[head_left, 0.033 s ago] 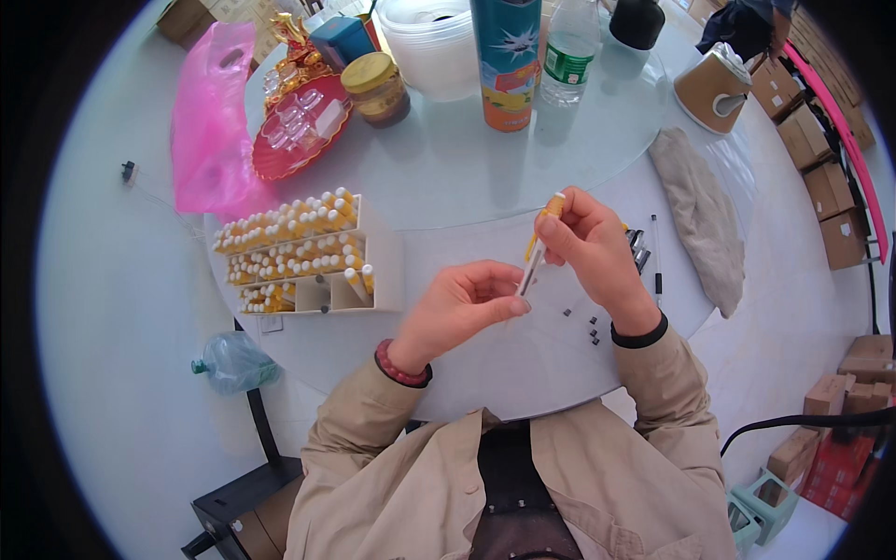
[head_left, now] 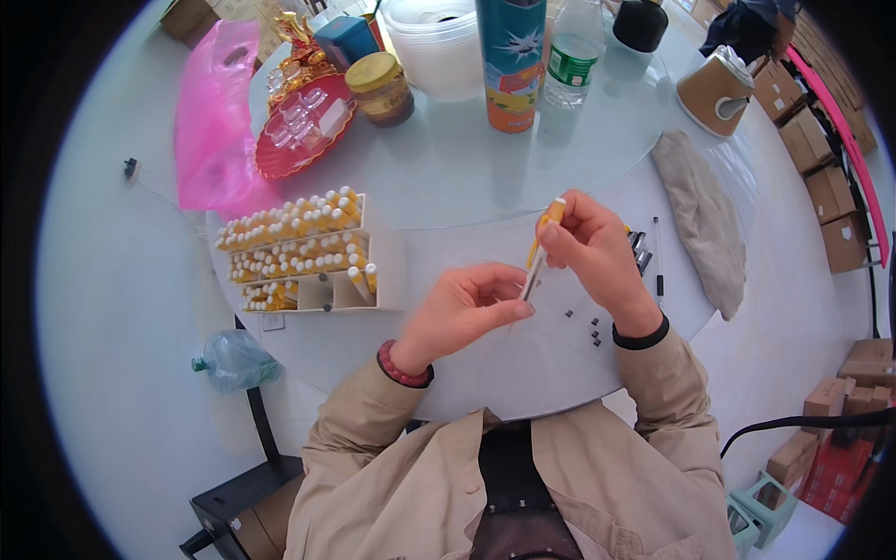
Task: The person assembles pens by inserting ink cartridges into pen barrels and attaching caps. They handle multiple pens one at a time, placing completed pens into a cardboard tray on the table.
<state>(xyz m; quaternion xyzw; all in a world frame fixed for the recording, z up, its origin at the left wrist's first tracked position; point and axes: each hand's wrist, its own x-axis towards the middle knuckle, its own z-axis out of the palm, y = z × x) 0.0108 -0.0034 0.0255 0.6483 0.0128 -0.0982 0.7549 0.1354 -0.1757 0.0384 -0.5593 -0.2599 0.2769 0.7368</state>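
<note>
My right hand (head_left: 588, 247) pinches the upper end of a slim pen (head_left: 535, 273), orange-yellow there with a white tip and a yellow clip-like strip. Lower down, the pen is pale with a dark core. Thumb and forefinger of my left hand (head_left: 471, 306) close on its bottom end, over the table. The pen tilts, its top leaning right. Several small black pieces (head_left: 595, 332) lie below my right hand. Beyond that wrist are several dark pens (head_left: 640, 252), partly hidden, and one slim pen with a black end (head_left: 659, 261).
To the left stands a white divided rack (head_left: 387, 252) full of yellow, white-ended pens. Farther back are a red dish (head_left: 271, 166), a jar (head_left: 381, 91), a spray can (head_left: 511, 70) and a water bottle (head_left: 569, 61). A grey cloth (head_left: 700, 219) lies on the right.
The whole view has shifted very slightly. Both hands keep their hold on the pen, with hardly any movement.
</note>
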